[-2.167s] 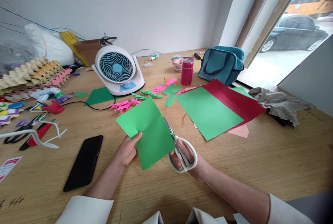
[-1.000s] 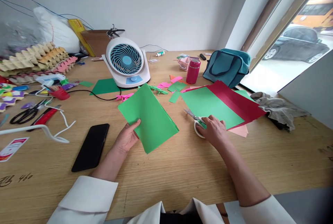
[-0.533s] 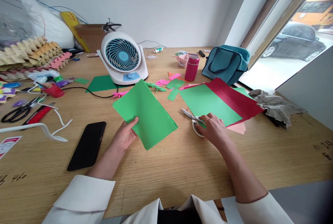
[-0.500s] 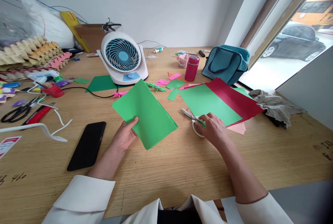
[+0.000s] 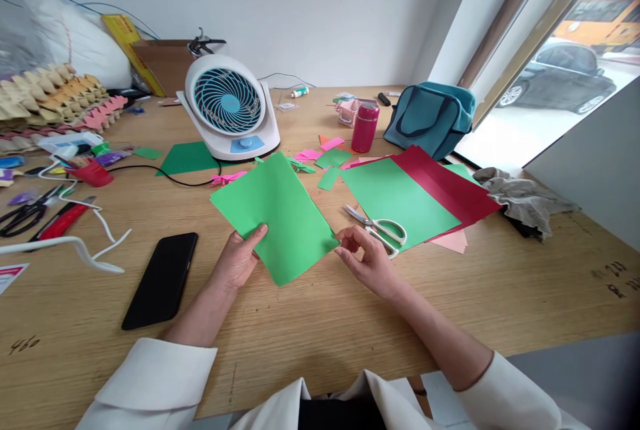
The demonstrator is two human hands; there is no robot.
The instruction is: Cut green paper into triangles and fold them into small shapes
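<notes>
Near the desk's (image 5: pixel 350 323) front edge: creased green sheet (image 5: pixel 274 217) pinched by left hand (image 5: pixel 239 258); right hand (image 5: pixel 367 258) loosely curled at its corner, scissors (image 5: pixel 377 227) just beside.

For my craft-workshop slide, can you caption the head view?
Left hand holds folded green paper; right hand reaches its corner, white-handled scissors lying beside.
</notes>
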